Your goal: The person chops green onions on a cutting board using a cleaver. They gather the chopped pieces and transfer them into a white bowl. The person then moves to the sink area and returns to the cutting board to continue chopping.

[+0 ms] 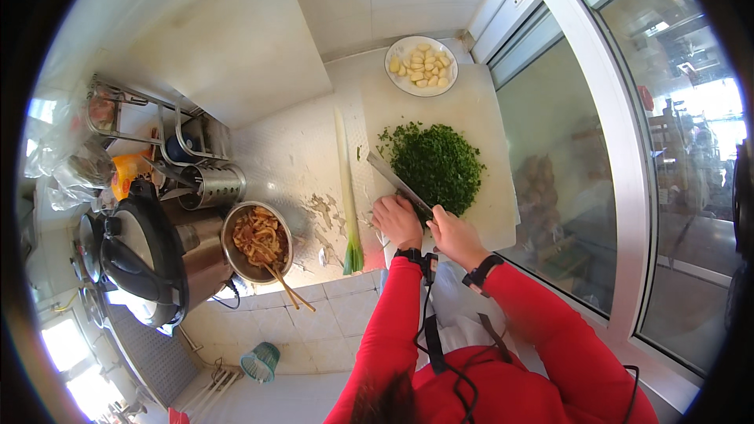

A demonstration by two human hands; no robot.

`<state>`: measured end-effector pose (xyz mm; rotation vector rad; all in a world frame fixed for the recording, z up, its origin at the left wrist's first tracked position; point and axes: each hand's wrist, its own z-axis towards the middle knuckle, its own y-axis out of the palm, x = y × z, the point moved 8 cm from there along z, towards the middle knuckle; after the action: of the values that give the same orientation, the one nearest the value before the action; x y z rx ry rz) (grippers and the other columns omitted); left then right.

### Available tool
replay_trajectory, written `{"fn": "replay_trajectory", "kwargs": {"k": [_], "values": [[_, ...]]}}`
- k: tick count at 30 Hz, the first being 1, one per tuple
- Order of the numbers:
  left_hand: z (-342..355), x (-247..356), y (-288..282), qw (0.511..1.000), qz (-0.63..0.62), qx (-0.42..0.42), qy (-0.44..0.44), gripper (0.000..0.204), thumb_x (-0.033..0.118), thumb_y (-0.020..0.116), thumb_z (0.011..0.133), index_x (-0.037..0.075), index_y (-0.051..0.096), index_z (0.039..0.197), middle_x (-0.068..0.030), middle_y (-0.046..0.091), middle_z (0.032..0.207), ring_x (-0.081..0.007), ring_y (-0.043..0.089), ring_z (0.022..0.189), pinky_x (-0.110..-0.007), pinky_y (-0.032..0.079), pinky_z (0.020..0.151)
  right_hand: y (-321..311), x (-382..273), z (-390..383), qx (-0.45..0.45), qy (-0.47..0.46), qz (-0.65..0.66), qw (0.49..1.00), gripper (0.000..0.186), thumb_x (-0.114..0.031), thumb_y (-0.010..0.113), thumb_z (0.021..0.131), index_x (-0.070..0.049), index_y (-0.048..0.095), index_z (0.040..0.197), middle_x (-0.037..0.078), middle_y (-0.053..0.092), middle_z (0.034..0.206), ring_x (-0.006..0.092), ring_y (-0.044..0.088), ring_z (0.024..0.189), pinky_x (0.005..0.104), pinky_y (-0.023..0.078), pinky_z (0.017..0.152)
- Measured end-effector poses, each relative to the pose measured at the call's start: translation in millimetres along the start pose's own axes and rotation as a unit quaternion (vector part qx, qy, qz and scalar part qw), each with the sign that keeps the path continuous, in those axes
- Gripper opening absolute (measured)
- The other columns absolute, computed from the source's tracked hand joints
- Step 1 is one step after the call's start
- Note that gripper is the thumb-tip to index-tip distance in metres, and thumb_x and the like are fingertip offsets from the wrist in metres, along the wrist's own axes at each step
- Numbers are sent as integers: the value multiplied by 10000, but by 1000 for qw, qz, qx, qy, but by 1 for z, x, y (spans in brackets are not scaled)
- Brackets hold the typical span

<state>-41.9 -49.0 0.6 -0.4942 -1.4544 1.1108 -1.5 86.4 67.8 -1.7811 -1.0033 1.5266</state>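
My right hand point(455, 237) is closed round the handle of a kitchen knife point(393, 178), whose blade slants up to the left along the edge of a heap of finely chopped green herbs point(440, 169). The fingers of my left hand point(398, 221) are bent in against the blade, close to the handle; their tips are partly hidden. Under the herbs lies a white cutting board point(493, 132). Left of the board, a long leek or green onion point(345, 180) stretches along the counter, its green end toward me.
A white plate point(400, 88) of peeled garlic cloves stands at the board's far edge. On the left are a metal bowl point(289, 250) of meat with chopsticks point(292, 294), a pressure cooker point(145, 247) and a perforated utensil holder point(224, 187). A framed window point(569, 149) borders the right side.
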Motion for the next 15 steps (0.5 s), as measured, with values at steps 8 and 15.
{"fn": "replay_trajectory", "kwargs": {"k": [8, 15], "values": [[2, -4, 4, 1000, 2, -14, -19, 102, 184, 582, 926, 87, 553, 938, -120, 565, 980, -337, 560, 972, -457, 414, 873, -39, -2, -24, -53, -7, 1, 999, 189, -219, 594, 977, -92, 461, 1018, 125, 658, 804, 395, 661, 738, 511, 504, 603], [-1, -2, 2, 1000, 0, -11, -4, 126, 193, 575, 922, 70, 549, 937, -129, 565, 1002, -340, 547, 1007, -466, 406, 892, -7, -4, -11, -42, 23, -17, 999, 194, -220, 596, 973, -85, 465, 1022, 157, 647, 765, 400, 658, 710, 526, 501, 594]]}}
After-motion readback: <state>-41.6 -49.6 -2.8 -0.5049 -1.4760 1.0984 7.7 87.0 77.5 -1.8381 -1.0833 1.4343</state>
